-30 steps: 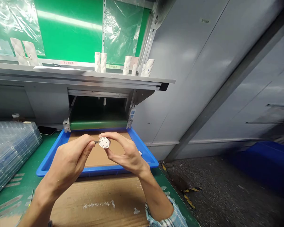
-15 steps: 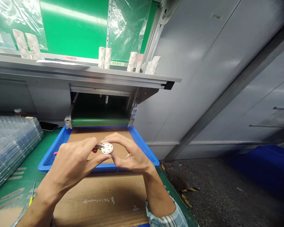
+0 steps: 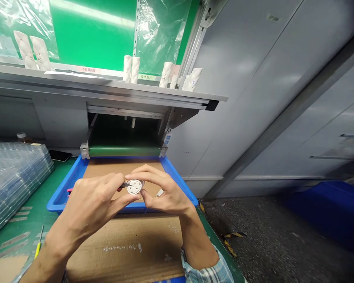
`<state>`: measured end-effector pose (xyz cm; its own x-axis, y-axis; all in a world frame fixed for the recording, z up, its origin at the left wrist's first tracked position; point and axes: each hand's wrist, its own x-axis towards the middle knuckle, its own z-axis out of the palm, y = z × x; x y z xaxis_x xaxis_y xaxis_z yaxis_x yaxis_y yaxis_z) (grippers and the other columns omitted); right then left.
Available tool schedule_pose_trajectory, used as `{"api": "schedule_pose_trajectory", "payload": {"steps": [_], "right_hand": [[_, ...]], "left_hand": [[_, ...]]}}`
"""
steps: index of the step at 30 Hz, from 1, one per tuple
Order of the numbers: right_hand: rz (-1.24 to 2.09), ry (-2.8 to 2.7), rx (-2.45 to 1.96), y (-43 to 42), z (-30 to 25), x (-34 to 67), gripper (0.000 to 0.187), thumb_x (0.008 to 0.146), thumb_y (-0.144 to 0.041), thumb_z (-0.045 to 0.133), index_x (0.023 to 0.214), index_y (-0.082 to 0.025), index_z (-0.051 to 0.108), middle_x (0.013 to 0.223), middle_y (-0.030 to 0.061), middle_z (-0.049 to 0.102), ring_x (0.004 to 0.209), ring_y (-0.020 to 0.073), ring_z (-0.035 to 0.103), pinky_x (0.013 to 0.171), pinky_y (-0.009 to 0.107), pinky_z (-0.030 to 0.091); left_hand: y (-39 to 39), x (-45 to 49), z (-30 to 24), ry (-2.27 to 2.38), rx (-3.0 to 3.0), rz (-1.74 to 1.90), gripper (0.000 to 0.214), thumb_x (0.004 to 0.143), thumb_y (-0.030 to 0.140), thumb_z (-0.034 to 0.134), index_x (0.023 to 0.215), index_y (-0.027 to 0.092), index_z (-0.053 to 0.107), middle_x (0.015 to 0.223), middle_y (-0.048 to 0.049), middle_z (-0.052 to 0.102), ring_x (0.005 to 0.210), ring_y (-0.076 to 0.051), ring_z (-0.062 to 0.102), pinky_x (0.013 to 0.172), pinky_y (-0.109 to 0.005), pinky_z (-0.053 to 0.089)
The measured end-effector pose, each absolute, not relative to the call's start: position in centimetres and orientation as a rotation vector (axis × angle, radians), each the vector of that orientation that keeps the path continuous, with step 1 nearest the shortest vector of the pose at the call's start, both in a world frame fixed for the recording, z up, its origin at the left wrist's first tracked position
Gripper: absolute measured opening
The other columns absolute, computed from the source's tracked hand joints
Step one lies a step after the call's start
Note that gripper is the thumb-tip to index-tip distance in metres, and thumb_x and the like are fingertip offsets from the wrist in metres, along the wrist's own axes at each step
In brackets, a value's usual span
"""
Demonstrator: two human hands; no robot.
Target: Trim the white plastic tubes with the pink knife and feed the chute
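In the middle of the head view my right hand (image 3: 165, 192) grips a white cylindrical part by its side. The part's round end face (image 3: 134, 187), with several small dark holes, faces up toward me. My left hand (image 3: 97, 196) is closed around a red-handled tool with a narrow dark metal tip (image 3: 126, 184). That tip reaches the part's face near its rim; whether it presses in is too small to tell. Most of the tool is hidden in the palm, and a pinkish-red end pokes out behind the hand. My left thumb lies close to the part's lower edge.
A blue tray (image 3: 183, 181) lined with cardboard lies under my hands, below the end of a green conveyor belt (image 3: 124, 151). Clear plastic trays (image 3: 14, 177) are stacked at left, near a phone (image 3: 60, 156). A yellow-handled screwdriver (image 3: 38, 247) lies by my left wrist. White cylinders (image 3: 135, 70) stand on the shelf.
The white part has turned slightly, so its holed face looks rounder to me. Both hands keep their grips, and the tool tip stays at the face.
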<state>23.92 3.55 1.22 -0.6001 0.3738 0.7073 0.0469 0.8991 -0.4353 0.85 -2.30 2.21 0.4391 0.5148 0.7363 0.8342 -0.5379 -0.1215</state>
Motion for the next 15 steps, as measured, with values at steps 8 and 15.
{"api": "schedule_pose_trajectory", "payload": {"steps": [8, 15], "right_hand": [[0.458, -2.179, -0.286, 3.59, 1.3, 24.07, 0.051, 0.094, -0.004, 0.067, 0.14, -0.025, 0.072, 0.122, 0.0081, 0.074, 0.105, 0.0196, 0.073, 0.092, 0.032, 0.065], [0.455, -2.175, -0.284, 3.44, 1.42, 23.96, 0.049, 0.095, -0.004, 0.067, 0.139, -0.024, 0.072, 0.121, 0.008, 0.074, 0.105, 0.0188, 0.074, 0.093, 0.032, 0.065]], "left_hand": [[-2.28, 0.91, 2.09, -1.124, -2.274, -0.919, 0.055, 0.119, 0.055, 0.033, 0.081, 0.024, 0.058, 0.065, 0.0031, 0.066, 0.051, -0.016, 0.06, 0.053, -0.032, 0.031], [-2.26, 0.77, 2.05, -1.159, -2.281, -0.917, 0.055, 0.118, 0.057, 0.032, 0.081, 0.024, 0.056, 0.064, 0.004, 0.063, 0.05, -0.015, 0.058, 0.052, -0.032, 0.03]]}}
